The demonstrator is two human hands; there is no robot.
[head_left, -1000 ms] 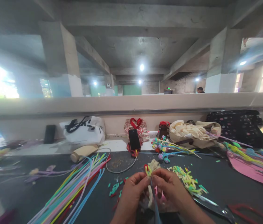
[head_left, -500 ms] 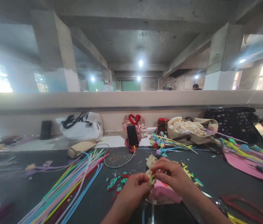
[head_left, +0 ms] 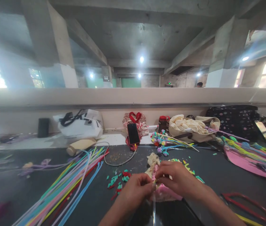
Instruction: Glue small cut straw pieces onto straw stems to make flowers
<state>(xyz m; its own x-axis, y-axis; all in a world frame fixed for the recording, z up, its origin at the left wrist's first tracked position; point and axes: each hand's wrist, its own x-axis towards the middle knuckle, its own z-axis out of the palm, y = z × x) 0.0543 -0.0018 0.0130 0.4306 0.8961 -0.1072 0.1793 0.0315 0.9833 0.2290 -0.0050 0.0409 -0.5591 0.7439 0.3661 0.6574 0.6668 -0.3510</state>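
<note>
Left hand point(head_left: 141, 187) pinches thin stem point(head_left: 154, 205), near side of phone point(head_left: 133, 133). Right hand point(head_left: 179, 179) narrow at its tip; can't tell if gripping. Weak pinch could let it slip; left-hand drift could scatter green bits point(head_left: 113, 180).

Both our forearms reach in from the bottom of the view, converging near the middle. Left forearm point(head_left: 116, 210) slants up and inward; left hand point(head_left: 139, 186) palm in, fingers curled, thumb and index pinched together. Right forearm point(head_left: 215, 204) comes in at a lower slant. Right hand point(head_left: 176, 175) sits slightly higher, back of hand up, fingers bent down toward our left fingertips. Whether its fingertips fully close, we can't tell.
</note>
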